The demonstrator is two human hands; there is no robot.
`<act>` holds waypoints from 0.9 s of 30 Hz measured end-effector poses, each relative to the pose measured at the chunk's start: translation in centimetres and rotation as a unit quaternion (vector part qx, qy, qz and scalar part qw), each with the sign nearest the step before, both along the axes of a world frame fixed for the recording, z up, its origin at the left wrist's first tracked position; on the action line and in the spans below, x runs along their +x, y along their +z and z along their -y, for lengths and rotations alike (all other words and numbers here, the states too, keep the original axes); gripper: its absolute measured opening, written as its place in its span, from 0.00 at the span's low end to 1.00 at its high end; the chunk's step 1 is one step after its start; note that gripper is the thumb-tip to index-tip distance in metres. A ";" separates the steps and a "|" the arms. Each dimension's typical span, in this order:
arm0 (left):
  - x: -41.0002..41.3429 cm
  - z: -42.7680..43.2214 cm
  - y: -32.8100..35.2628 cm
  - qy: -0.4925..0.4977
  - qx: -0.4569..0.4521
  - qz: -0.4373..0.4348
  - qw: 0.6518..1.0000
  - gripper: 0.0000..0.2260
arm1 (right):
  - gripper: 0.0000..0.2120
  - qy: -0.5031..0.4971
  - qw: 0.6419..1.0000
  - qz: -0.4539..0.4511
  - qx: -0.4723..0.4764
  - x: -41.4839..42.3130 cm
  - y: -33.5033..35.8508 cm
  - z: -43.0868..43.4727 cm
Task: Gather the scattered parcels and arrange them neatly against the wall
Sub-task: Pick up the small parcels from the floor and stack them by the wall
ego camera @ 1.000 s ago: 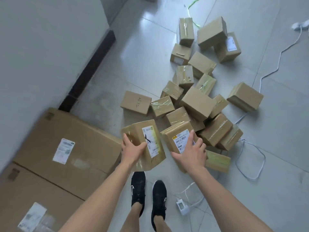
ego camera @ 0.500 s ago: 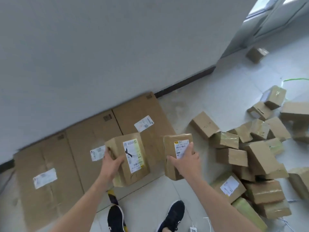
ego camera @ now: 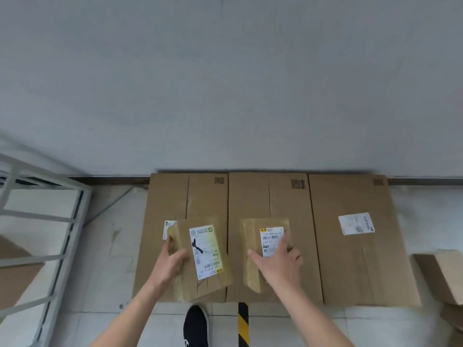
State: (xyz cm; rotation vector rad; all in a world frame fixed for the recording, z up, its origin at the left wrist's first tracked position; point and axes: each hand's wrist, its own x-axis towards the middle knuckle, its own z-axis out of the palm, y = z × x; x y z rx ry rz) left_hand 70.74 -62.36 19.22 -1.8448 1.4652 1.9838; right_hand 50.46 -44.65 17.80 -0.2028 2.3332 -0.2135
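My left hand [ego camera: 171, 262] grips the left side of a taped brown parcel with a white and yellow label [ego camera: 205, 256], held in the air. A second taped parcel with a white barcode label [ego camera: 255, 249] is gripped from above by my right hand [ego camera: 280, 264]. Both parcels hover over three large flat cartons [ego camera: 350, 259] that lie side by side on the floor, their far edges against the grey wall [ego camera: 225, 83]. The left carton's label is partly hidden behind the left parcel.
A white metal frame [ego camera: 45, 221] stands at the left. Two brown boxes [ego camera: 441, 274] sit at the right edge. A black and yellow striped strip [ego camera: 243, 324] lies on the tiled floor near my black shoe [ego camera: 195, 326].
I have turned from the scattered pile to face the wall, carrying one parcel in each hand. The pile has left the view and the parcels are now over the flat cartons.
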 end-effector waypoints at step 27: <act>3.8 22.1 -18.3 -0.256 -0.260 0.149 0.919 0.40 | 0.42 0.114 0.978 0.135 -0.114 6.9 -14.3 25.4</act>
